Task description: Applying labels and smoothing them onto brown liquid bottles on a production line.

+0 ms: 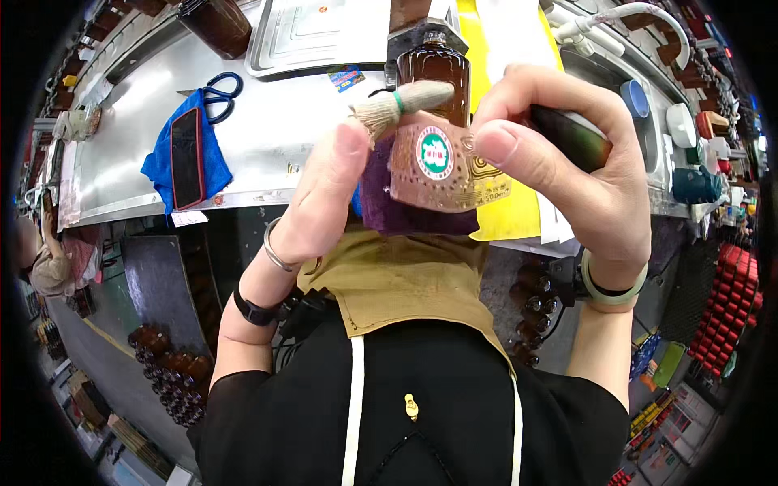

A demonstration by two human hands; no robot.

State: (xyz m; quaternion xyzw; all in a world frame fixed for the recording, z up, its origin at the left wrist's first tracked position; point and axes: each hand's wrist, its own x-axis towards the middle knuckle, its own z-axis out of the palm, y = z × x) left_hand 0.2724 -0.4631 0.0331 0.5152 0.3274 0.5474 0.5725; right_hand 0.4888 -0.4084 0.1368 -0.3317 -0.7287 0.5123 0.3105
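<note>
Over a silvery metal table [275, 121], the right grip [577, 186] is pinching a translucent pinkish label [450, 180]; left grip [324, 190] unclear.

The pinkish label [454, 180] bears a green emblem [435, 154].

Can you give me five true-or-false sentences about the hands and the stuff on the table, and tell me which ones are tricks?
1. The right hand pinches the edge of a clear label. True.
2. The round mark on the label is bright red. False: it is green with a white rim.
3. A beige cloth finger cover with a green band is on the left hand. True.
4. The phone lies on a yellow cloth. False: it lies on a blue cloth.
5. The yellow sheet is to the left of the brown bottle. False: it is to the right.
</note>
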